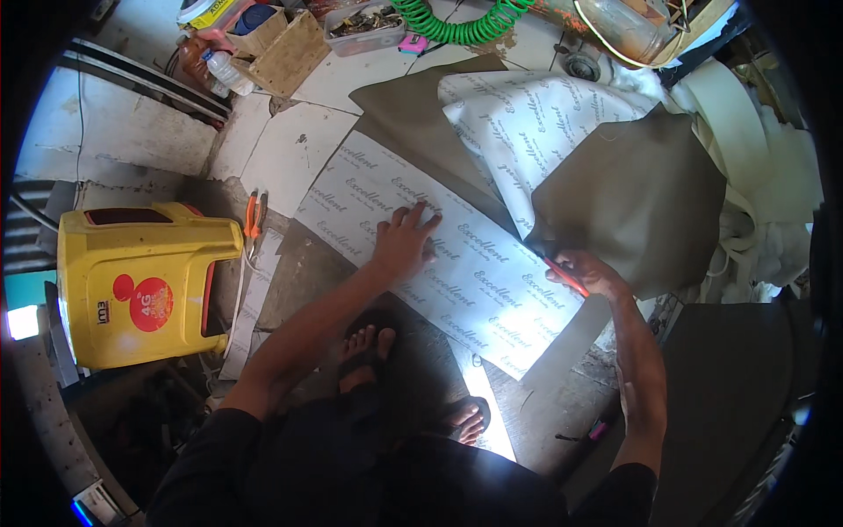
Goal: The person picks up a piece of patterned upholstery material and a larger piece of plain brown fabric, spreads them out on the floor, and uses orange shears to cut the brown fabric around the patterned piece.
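My left hand (407, 241) lies on a long strip of brown sheet material, its printed white backing (448, 263) facing up. The fingers of that hand are spread and press on the strip. My right hand (595, 274) is closed round red-handled scissors (566, 275) at the strip's far right edge. The dark blades point away to the upper left, partly hidden by the material. Beyond the scissors, a larger piece of the same brown sheet (637, 198) is folded over, part of its white backing (527, 123) turned up.
A yellow plastic stool (145, 285) lies on its side at the left, beside orange-handled pliers (255, 215). At the back are a wooden box (285, 57), a tub of small parts (364, 31) and a green coiled hose (461, 26). White material (773, 167) is heaped at the right.
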Tool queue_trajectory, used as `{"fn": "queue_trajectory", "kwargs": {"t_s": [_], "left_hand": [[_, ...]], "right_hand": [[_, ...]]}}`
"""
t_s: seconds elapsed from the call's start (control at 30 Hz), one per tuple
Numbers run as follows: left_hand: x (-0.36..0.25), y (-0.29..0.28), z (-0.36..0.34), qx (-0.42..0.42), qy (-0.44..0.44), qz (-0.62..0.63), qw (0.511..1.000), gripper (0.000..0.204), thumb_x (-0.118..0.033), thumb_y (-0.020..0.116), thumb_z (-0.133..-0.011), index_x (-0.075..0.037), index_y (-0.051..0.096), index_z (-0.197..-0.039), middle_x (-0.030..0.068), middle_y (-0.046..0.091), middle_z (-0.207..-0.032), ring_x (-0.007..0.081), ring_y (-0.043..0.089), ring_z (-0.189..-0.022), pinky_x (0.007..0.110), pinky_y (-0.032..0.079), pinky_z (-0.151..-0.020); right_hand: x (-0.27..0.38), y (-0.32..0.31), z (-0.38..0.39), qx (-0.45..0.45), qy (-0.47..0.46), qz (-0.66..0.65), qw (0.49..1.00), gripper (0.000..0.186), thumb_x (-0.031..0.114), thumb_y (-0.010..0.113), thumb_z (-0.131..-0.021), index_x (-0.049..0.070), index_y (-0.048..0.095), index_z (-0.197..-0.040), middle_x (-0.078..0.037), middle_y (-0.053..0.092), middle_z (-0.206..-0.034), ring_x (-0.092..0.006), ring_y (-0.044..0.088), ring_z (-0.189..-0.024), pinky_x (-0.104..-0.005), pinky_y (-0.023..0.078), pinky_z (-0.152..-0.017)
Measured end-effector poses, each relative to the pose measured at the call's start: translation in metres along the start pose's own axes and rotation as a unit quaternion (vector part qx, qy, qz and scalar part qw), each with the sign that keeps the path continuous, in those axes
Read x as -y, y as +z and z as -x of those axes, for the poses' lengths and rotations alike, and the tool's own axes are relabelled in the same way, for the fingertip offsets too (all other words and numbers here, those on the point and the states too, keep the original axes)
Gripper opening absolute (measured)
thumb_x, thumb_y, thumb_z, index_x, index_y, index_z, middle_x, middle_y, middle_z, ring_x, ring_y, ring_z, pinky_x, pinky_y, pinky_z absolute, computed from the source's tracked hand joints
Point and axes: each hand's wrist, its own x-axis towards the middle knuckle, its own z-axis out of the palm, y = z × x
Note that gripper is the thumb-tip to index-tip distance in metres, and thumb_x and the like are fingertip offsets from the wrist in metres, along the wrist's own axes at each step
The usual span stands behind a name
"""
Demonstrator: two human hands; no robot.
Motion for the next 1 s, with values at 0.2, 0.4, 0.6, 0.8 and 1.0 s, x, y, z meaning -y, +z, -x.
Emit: {"fn": "queue_trajectory", "kwargs": {"t_s": [0.2,0.4,0.6,0.8,1.0], "left_hand": [[0.019,0.009,0.01,-0.016,0.004,0.012,1.0,0.077,-0.035,0.078,-0.072,-0.024,0.045,-0.141,0.0114,0.028,-0.153,0.0377,0.033,-0.134,0.058,0.036,-0.098],[0.009,0.004,0.014,-0.004,-0.049,-0.024,0.999,0.078,-0.041,0.076,-0.075,-0.031,0.039,-0.144,0.008,0.022,-0.156,0.0414,0.023,-0.14,0.071,0.029,-0.097],[0.019,0.004,0.018,0.007,-0.054,-0.012,0.998,0.079,-0.044,0.072,-0.078,-0.032,0.034,-0.146,0.0085,0.017,-0.158,0.0419,0.018,-0.142,0.074,0.026,-0.098],[0.024,0.001,0.017,0.023,-0.048,-0.032,0.998,0.077,-0.044,0.071,-0.08,-0.032,0.033,-0.147,0.0084,0.018,-0.158,0.0386,0.02,-0.143,0.072,0.029,-0.098],[0.026,0.001,0.017,0.001,-0.04,-0.039,0.998,0.078,-0.043,0.072,-0.079,-0.031,0.034,-0.146,0.0081,0.02,-0.157,0.0383,0.023,-0.141,0.069,0.032,-0.097]], "right_hand": [[0.013,0.001,-0.017,0.024,0.003,-0.009,1.0,0.041,0.038,0.078,-0.08,0.001,0.064,-0.093,-0.004,0.059,-0.073,-0.0132,0.055,-0.068,-0.0329,0.045,-0.061],[0.008,0.007,-0.035,0.019,-0.026,-0.101,0.994,0.033,0.03,0.078,-0.081,0.002,0.061,-0.087,-0.001,0.057,-0.067,-0.0093,0.052,-0.057,-0.0276,0.041,-0.051],[0.029,0.013,-0.04,0.009,0.004,-0.056,0.998,0.031,0.029,0.078,-0.081,0.003,0.062,-0.087,-0.001,0.058,-0.067,-0.0078,0.053,-0.055,-0.0257,0.04,-0.048],[0.037,0.014,-0.043,0.018,0.005,-0.12,0.993,0.037,0.039,0.075,-0.083,0.004,0.062,-0.085,0.0,0.057,-0.065,-0.0085,0.052,-0.051,-0.0274,0.042,-0.047],[0.042,0.015,-0.061,0.028,-0.019,-0.048,0.998,0.038,0.04,0.075,-0.083,0.004,0.063,-0.086,0.001,0.056,-0.06,-0.0066,0.052,-0.051,-0.0257,0.04,-0.044]]}}
